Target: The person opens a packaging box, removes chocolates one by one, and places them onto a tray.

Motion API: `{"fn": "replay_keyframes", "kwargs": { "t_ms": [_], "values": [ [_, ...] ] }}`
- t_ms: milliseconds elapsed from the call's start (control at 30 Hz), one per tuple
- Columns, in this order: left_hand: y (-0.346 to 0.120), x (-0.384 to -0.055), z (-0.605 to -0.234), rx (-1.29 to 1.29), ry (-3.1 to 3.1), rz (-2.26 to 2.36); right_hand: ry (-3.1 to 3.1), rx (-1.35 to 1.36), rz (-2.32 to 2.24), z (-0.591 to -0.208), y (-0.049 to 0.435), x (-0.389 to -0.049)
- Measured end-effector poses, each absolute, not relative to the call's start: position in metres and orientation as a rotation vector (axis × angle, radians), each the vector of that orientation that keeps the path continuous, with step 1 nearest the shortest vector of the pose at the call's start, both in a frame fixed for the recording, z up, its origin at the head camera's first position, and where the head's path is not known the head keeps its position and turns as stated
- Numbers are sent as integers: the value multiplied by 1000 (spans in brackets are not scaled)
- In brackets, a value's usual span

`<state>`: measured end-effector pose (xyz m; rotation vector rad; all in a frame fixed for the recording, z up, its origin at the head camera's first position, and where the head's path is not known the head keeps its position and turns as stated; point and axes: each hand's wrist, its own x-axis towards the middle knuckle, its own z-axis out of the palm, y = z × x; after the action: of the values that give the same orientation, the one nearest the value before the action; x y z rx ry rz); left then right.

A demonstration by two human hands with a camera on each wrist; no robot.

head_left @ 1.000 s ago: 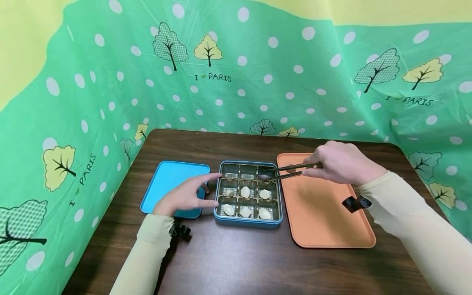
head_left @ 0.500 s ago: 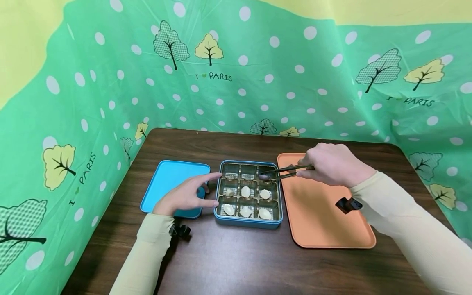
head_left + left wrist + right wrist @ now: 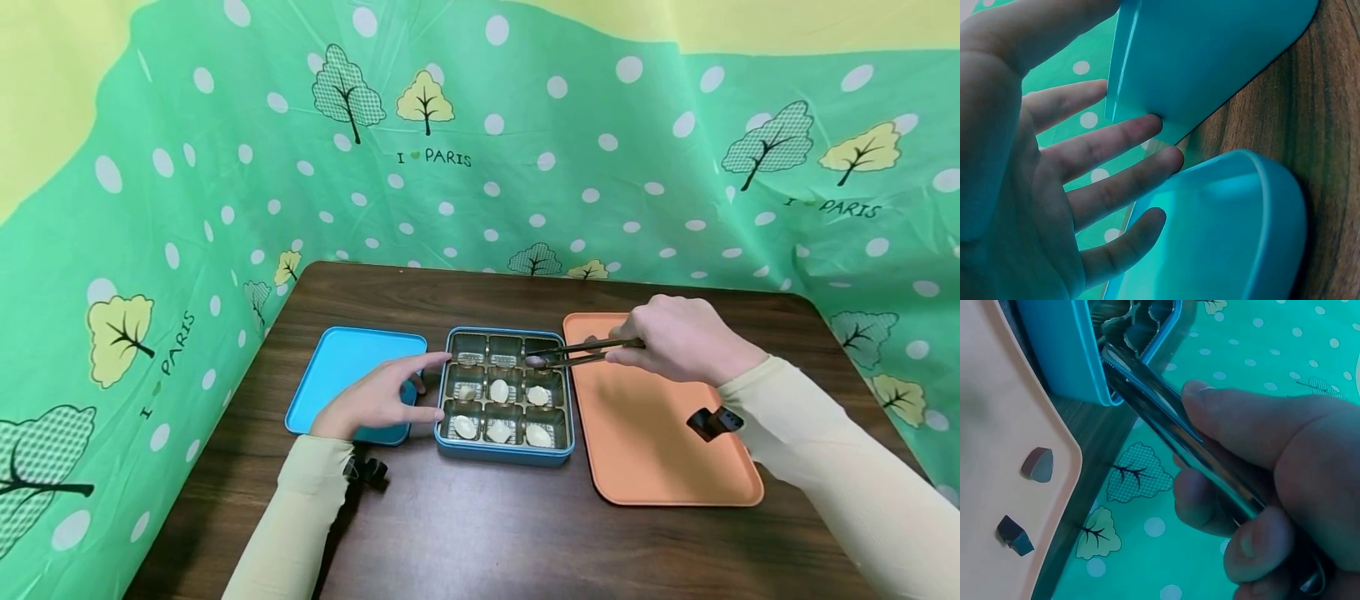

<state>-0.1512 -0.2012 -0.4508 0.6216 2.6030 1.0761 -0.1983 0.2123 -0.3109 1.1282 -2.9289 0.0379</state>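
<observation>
Head view: the right hand (image 3: 678, 337) has shifted left, gripping tongs (image 3: 1207, 464) at one dark piece (image 3: 537, 361) in the box (image 3: 504, 452), far-right compartment; the left hand (image 3: 378, 397), fingers spread, touches the box. Six pale pieces (image 3: 498, 390) lie inside, two dark chunks (image 3: 1038, 465) on the tray (image 3: 667, 450).

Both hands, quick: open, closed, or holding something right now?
Left hand: open, fingers spread at the side of the blue box.
Right hand: closed, holding the tongs.
</observation>
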Motion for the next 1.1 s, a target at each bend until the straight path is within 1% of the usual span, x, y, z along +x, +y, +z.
{"fn": "replay_keyframes", "kwargs": {
  "t_ms": [500, 1100],
  "values": [
    [-200, -150, -450, 604, 2605, 1074, -2920, 1103, 125, -319, 226, -192],
    [-200, -151, -449, 618, 2592, 1085, -2942, 983, 266, -333, 240, -188]
  ]
}}
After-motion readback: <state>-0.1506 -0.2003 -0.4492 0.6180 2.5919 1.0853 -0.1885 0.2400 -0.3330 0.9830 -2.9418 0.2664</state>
